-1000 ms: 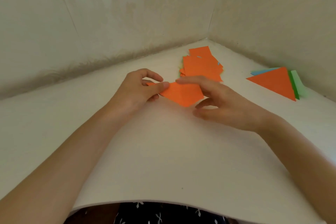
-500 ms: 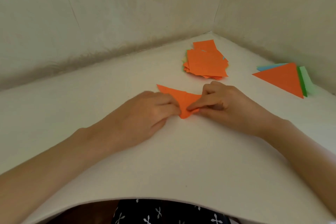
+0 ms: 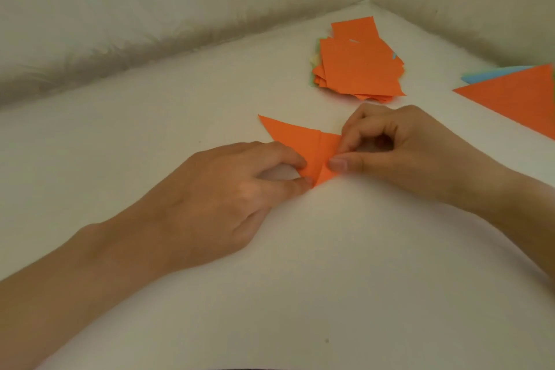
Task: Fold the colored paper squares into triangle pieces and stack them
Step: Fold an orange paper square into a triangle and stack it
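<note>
An orange paper piece (image 3: 303, 141) lies partly folded on the white surface, one pointed corner sticking out to the far left. My left hand (image 3: 228, 189) pinches its near corner between thumb and forefinger. My right hand (image 3: 399, 147) pinches the paper's right side, thumb pressed flat on it. A pile of orange paper squares (image 3: 360, 69) sits behind my hands, with other colours peeking out underneath. At the right edge lies a stack of folded triangles (image 3: 516, 96), orange on top, blue beneath.
The white work surface (image 3: 300, 264) is hemmed in by pale walls that meet in a corner at the far right (image 3: 372, 0). The surface's near edge curves across the bottom of the view.
Both hands have come down onto the surface and closed in on the orange paper, which went from held flat to folded and pinched at its near corner. The view has moved closer.
</note>
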